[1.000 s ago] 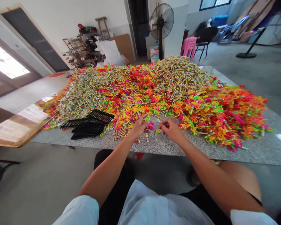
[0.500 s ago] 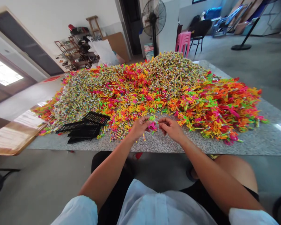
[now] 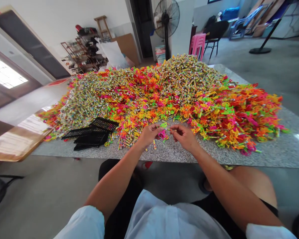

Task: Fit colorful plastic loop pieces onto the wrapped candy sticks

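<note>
A huge heap of small bright plastic pieces [image 3: 226, 109] and thin patterned sticks [image 3: 94, 96] covers a speckled granite table [image 3: 179, 154]. My left hand [image 3: 148, 134] is closed near the table's front edge, pinching a few small pieces, green and pink [image 3: 162, 130]. My right hand [image 3: 185, 136] is closed just to the right of it, fingertips pinched on a thin piece that I cannot make out. The two hands nearly touch above the bare granite in front of the heap.
Black plastic trays [image 3: 93, 132] lie stacked at the left front of the table. A wooden surface [image 3: 12, 146] adjoins the table's left end. Beyond stand a fan [image 3: 166, 20], a pink stool [image 3: 198, 43], chairs and a shoe rack [image 3: 83, 53].
Both hands have risen slightly off the table and come closer together. The left hand has picked up small green and pink pieces.
</note>
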### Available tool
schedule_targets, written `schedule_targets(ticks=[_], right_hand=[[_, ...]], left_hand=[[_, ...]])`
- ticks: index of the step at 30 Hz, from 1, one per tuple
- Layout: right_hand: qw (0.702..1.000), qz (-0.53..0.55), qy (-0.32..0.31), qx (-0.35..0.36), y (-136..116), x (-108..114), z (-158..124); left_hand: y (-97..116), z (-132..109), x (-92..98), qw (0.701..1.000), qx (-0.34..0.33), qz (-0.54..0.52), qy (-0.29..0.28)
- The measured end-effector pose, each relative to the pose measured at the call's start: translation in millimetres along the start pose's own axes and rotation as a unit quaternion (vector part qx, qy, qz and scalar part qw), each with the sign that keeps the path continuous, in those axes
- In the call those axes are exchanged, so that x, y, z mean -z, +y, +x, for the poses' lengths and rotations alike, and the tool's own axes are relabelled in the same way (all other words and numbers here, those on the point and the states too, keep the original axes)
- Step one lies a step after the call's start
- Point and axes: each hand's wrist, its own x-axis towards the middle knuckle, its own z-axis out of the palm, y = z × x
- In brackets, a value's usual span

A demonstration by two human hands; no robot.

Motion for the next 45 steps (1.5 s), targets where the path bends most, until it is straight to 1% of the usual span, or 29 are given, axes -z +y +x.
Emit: schedule_targets(ticks=[3, 6, 9, 13, 18, 21, 24, 29, 32, 35, 38, 41, 43, 45], right_hand=[[1.0, -0.022, -0.005, 0.005, 2, 1, -1], [1.0, -0.019, -0.023, 0.002, 4, 5, -1], [0.999, -0.01, -0.045, -0.004, 4, 10, -1], [0.997, -0.007, -0.079, -0.022, 4, 15, 0], [0.989, 0.053, -0.125, -0.066, 5, 20, 2], [0.986, 0.054, -0.14, -0.078, 5, 19, 1], [0.986, 0.045, -0.136, -0.084, 5, 12, -3], [0.993, 0.022, -0.089, -0.072, 7, 4, -4], [0.997, -0.003, -0.052, -0.053, 8, 3, -3], [0.998, -0.028, -0.027, -0.045, 5, 4, -4], [0.998, -0.038, -0.031, -0.035, 2, 4, -6], [0.998, -0.041, -0.038, -0.028, 0, 5, -7], [0.997, -0.047, -0.043, -0.039, -1, 5, -8], [0.995, -0.059, -0.069, -0.052, -1, 6, -8]], left_hand=[[0, 0, -1.4, 1.0, 0.001, 0.001, -0.003], [0, 0, -2.1, 1.0, -0.002, 0.005, -0.01], [-1, 1, -2.0, 1.0, -0.002, 0.008, -0.005], [-2, 0, -1.7, 1.0, 0.0, 0.022, -0.012], [-1, -1, -4.4, 0.999, -0.009, 0.042, -0.008], [-1, -1, -8.7, 0.999, -0.012, 0.051, -0.004], [-1, 1, -13.5, 1.0, 0.002, 0.022, -0.006], [-2, 0, -19.6, 0.996, 0.038, -0.082, -0.02], [-6, -7, -24.3, 0.987, 0.064, -0.142, -0.048], [-12, -14, -30.4, 0.984, 0.075, -0.138, -0.079], [-17, -16, -34.7, 0.988, 0.069, -0.122, -0.067], [-21, -16, -35.1, 0.989, 0.062, -0.123, -0.053], [-24, -18, -34.9, 0.988, 0.065, -0.126, -0.053], [-27, -21, -35.4, 0.987, 0.075, -0.13, -0.055]])
